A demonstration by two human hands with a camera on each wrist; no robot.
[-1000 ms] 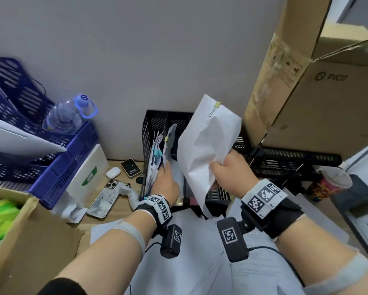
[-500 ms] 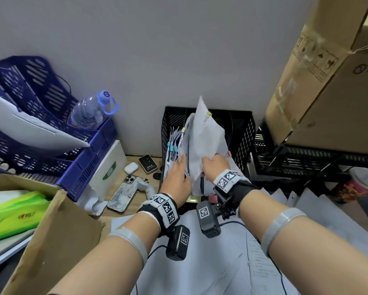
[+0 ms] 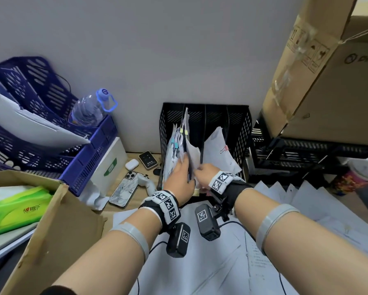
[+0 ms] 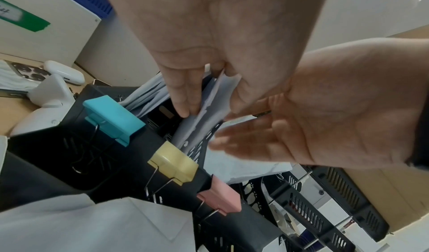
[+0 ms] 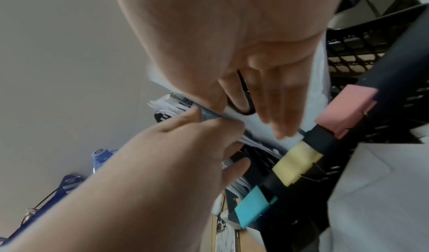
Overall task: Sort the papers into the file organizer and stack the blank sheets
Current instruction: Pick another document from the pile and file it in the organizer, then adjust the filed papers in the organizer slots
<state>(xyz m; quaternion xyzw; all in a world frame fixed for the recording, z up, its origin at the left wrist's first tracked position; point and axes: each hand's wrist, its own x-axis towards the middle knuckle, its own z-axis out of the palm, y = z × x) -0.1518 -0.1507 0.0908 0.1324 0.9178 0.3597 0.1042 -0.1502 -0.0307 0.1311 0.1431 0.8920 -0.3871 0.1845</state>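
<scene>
My left hand point(image 3: 179, 177) pinches the papers point(image 3: 184, 143); my right hand point(image 3: 204, 174) hangs released. They could crumple against the file organizer point(image 3: 241, 133) divider.

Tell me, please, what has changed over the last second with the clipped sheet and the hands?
The clipped sheet, held up above the file organizer by the right hand a second ago, has come down into a middle slot. The right hand has let it go, fingers now straight. The left hand stays on the papers beside it. Phone, bottle and loose sheets have not moved.
</scene>
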